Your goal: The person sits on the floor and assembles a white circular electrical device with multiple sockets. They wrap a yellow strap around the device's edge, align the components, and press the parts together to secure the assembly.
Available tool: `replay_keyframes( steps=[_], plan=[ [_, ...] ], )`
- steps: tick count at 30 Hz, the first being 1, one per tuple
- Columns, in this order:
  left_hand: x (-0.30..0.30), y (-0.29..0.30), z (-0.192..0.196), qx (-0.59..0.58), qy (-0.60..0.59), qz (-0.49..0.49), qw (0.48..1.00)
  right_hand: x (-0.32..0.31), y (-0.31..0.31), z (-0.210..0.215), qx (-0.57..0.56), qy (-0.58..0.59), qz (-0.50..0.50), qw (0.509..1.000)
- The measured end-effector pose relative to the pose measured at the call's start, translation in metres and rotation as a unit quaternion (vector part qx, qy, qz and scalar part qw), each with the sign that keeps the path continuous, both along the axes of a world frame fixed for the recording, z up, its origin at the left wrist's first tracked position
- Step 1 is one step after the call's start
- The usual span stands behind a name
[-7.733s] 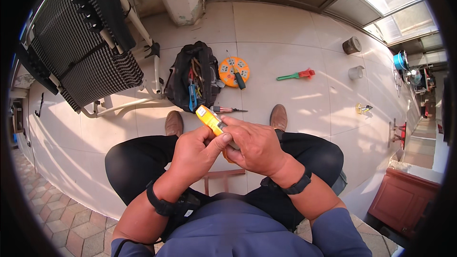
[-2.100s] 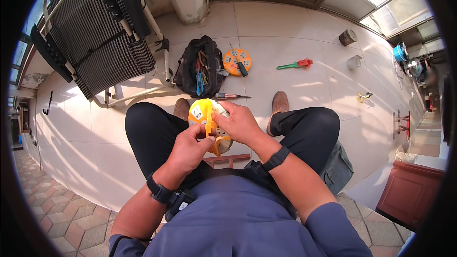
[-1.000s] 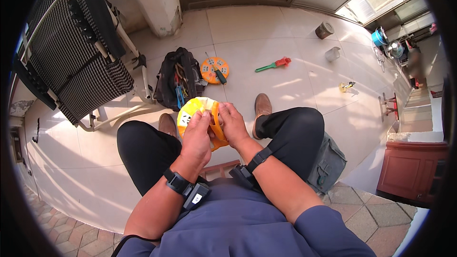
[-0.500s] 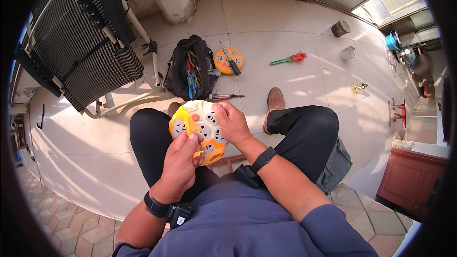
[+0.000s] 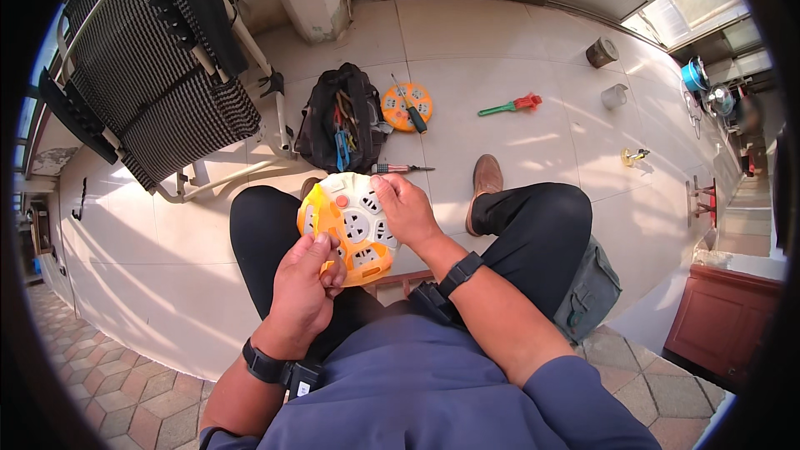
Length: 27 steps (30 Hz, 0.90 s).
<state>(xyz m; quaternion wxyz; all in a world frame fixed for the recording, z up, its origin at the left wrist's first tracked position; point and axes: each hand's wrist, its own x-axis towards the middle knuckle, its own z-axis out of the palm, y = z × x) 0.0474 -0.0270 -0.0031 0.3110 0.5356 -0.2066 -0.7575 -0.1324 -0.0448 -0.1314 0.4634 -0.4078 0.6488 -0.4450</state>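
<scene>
A round power socket block [image 5: 357, 227], off-white with grey outlets and a small orange-red button, is held tilted between my knees. A thin yellow-orange cover layer [image 5: 364, 269] lies over its left and lower parts, while the upper right is bare off-white. My right hand [image 5: 403, 210] grips the block's right edge, thumb on the top face. At the lower left edge my left hand [image 5: 312, 273] is closed in a pinch on the yellow-orange layer. Its fingertips partly hide what they hold.
Ahead sit a black tool bag [image 5: 340, 121], another orange socket block [image 5: 403, 98] with a screwdriver [image 5: 412, 110] on it, and a second tool [image 5: 402, 168]. Farther right lie a green-and-red tool [image 5: 510, 105], a rusty can [image 5: 602, 52] and a clear cup [image 5: 614, 96]. A folding chair [image 5: 158, 67] stands left.
My left hand has shifted slightly left and down along the block's edge. The raised yellow flap now lies differently, covering more of the left outlet. My right hand keeps its hold.
</scene>
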Motion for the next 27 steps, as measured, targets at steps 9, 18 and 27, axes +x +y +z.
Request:
replay_keyframes(
  steps=[9,18,27],
  plan=[
    [-0.017,-0.034,-0.009,-0.154,-0.179,-0.081,0.968,-0.005,-0.030,0.060,-0.026,0.209,0.046,0.977],
    [-0.036,-0.043,-0.021,-0.541,-0.501,-0.179,0.651,-0.022,-0.038,0.070,-0.062,0.288,0.001,0.956],
    [-0.046,-0.037,-0.025,-0.676,-0.475,-0.291,0.483,-0.034,-0.049,0.075,-0.093,0.308,-0.048,0.946]
  ],
)
